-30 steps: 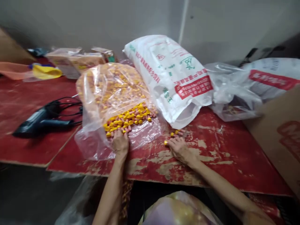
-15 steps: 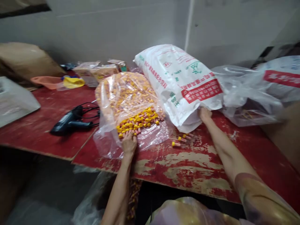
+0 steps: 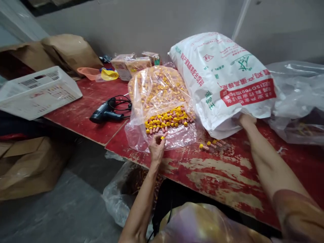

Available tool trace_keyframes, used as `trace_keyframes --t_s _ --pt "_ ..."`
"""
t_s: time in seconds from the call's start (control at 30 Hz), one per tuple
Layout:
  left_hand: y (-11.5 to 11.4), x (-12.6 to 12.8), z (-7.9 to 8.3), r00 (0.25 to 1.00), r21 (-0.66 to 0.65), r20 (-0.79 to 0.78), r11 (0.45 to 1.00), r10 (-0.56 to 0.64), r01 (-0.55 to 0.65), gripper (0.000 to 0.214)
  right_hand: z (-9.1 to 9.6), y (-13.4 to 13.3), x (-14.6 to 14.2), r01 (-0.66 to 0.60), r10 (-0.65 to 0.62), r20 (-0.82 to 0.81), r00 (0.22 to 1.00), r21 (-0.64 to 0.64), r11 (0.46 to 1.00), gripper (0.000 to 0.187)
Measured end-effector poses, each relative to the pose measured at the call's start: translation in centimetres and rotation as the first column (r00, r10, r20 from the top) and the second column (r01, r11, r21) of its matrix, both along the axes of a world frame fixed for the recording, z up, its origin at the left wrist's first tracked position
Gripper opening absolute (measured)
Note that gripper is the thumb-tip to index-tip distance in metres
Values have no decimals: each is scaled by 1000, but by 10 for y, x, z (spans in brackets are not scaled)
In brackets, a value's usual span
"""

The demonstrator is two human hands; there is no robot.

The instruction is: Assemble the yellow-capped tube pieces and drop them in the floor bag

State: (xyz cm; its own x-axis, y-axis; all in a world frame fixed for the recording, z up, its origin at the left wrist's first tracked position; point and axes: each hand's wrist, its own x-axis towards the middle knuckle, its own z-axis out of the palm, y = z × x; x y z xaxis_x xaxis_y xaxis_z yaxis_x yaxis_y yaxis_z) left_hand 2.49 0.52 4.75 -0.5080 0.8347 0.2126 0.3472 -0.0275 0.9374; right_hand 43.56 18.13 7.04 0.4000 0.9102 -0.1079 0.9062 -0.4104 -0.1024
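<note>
White sack [image 3: 222, 77] is leaning against the clear bag [image 3: 159, 84], crowding the tube pile [image 3: 168, 120]. Right hand [image 3: 245, 119] is now resting at the sack's lower edge, away from the loose tubes [image 3: 211, 145]; fingers hidden, can't tell the grip. Left hand [image 3: 157, 148] is pulling back off the pile, pinching one yellow-capped tube [image 3: 162, 137] over the bag's front.

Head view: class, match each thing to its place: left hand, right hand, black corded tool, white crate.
1 left hand
2 right hand
3 black corded tool
4 white crate

A at the lower edge of the white sack
B at the left end of the red table
C pinching a yellow-capped piece by the clear bag
D left of the clear bag

Pairs: 1-C, 2-A, 3-D, 4-B.
</note>
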Motion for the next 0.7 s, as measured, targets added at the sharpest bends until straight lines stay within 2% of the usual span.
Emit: trace_keyframes --t_s 0.1,0.17,0.27,0.33,0.37,0.4,0.43,0.47,0.5,0.53,0.6,0.7 --pt "-26 28 3 963 -15 224 988 -148 155 19 4 -6 -12 3 -3 -23 1000 -14 1000 56" --pt "-39 47 3 913 -49 348 968 -213 244 22 4 -12 -22 -56 56 -33 998 26 998 56" --pt "-50 69 1 816 -61 498 927 -293 370 27 3 -27 -35 -148 154 -46 987 120 982 48" --pt "-52 80 -1 760 -39 567 911 -318 410 30 3 -48 -40 -188 202 -52 978 199 962 42" --pt "-52 84 -1 738 -21 595 911 -320 412 31 4 -62 -41 -199 233 -103 967 264 944 42" --pt "-53 87 -1 719 -3 618 913 -319 408 33 5 -79 -44 -208 286 -203 936 334 919 45" --pt "-53 90 -1 701 10 638 914 -317 405 34 5 -100 -46 -215 359 -335 871 398 892 47" --pt "-53 92 -1 683 14 657 911 -319 412 34 6 -122 -50 -219 448 -498 742 451 865 49" --pt "-54 95 0 665 9 674 903 -323 430 33 7 -144 -56 -255 510 -629 587 454 854 49" --pt "-55 98 1 646 -5 688 889 -329 458 32 8 -166 -62 -318 534 -701 473 430 845 47" --pt "-57 105 4 615 -33 705 850 -352 525 30 9 -202 -77 -404 545 -746 382 396 825 35" --pt "-60 115 9 608 -34 692 824 -389 565 29 8 -227 -95 -518 625 -678 387 401 756 24"
